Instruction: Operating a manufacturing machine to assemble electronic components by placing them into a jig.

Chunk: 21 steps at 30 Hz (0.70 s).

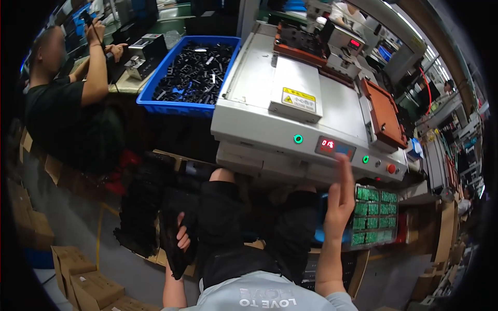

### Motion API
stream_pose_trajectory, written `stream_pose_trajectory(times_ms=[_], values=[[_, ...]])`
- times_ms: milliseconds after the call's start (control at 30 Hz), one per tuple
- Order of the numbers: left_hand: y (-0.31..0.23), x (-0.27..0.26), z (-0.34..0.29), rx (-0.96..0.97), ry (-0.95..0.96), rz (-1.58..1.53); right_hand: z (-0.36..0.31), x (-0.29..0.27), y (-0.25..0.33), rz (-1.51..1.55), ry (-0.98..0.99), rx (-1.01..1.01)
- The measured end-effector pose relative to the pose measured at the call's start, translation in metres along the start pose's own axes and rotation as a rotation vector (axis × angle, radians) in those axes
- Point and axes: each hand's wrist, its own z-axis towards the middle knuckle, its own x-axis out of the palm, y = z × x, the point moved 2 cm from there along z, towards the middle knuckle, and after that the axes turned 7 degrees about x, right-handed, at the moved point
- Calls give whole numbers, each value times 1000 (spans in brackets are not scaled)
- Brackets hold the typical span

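Low beside my left thigh, my left hand (183, 237) is closed round the edge of a long black flat panel (171, 236), whose exact kind I cannot make out. My right hand (340, 205) is raised in front of a white machine (249, 116), holding nothing, its fingers stretched upward. The fingertips overlap the small control panel with a lit red display (328, 143); whether they touch it I cannot tell. Green-ringed buttons (298, 139) and a red knob (390, 168) sit along the machine's front.
A blue bin (176, 107) of small black parts stands left of the machine. An orange-brown fixture (384, 114) lies on its right side. Green circuit boards (374, 215) in a tray are right of my hand. Cardboard boxes (96, 290) stand lower left; a co-worker (67, 98) sits at left.
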Motion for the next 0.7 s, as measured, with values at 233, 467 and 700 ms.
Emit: stream_pose_trajectory(times_ms=[233,467,700], values=[[85,86,105,-445,771,-226,-8,-25,179,1756,1807,-322],[96,87,86,-557,475,-256,64,64,169,917,936,-268],[100,28,65,-503,189,-265,108,241,162,3,657,-831]])
